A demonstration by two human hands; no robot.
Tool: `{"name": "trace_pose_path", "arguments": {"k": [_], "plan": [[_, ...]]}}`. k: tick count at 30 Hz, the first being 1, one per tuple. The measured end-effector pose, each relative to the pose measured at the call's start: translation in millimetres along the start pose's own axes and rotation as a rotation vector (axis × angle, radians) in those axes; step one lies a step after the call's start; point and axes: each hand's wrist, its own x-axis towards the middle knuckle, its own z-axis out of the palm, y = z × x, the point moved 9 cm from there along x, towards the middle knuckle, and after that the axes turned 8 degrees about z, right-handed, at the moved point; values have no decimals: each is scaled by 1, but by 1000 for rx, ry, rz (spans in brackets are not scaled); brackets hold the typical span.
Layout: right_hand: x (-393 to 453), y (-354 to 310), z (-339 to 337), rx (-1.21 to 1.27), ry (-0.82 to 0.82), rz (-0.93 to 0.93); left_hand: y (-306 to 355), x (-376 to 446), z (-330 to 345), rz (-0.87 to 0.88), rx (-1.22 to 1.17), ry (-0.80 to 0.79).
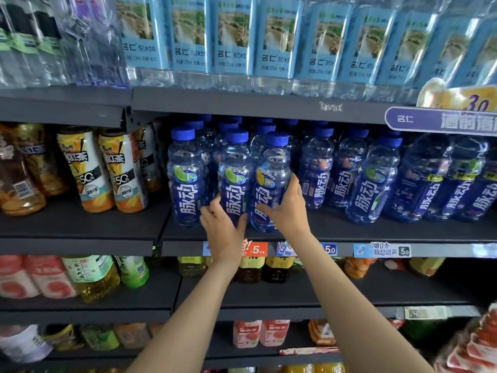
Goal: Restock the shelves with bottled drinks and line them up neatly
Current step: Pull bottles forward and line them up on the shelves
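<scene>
Blue-capped drink bottles with blue labels stand in rows on the middle shelf (349, 232). My left hand (223, 227) grips the lower part of one front bottle (235, 168). My right hand (287, 208) grips the bottle (271, 168) right beside it, fingers wrapped round its waist. Both bottles stand upright at the shelf's front edge, touching each other. Another front bottle (185, 170) stands just left of them.
Tea bottles (107, 170) lean at the left of the same shelf. Blue-labelled water bottles (234, 41) fill the shelf above. More blue bottles (376, 179) stand to the right. Price tags (382, 250) line the shelf edge. Lower shelves hold assorted drinks.
</scene>
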Motion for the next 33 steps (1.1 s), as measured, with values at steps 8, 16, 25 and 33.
{"name": "trace_pose_path", "arguments": {"k": [8, 16, 25, 33], "plan": [[16, 17, 4, 89, -216, 100, -11, 6, -1, -46, 14, -9], [23, 18, 16, 146, -363, 131, -6, 6, -8, -24, 96, 3], [-6, 13, 24, 46, -59, 153, -27, 8, -77, -28, 39, 349], [-10, 10, 24, 10, 30, 125, -35, 12, -65, -49, 25, 228]]}}
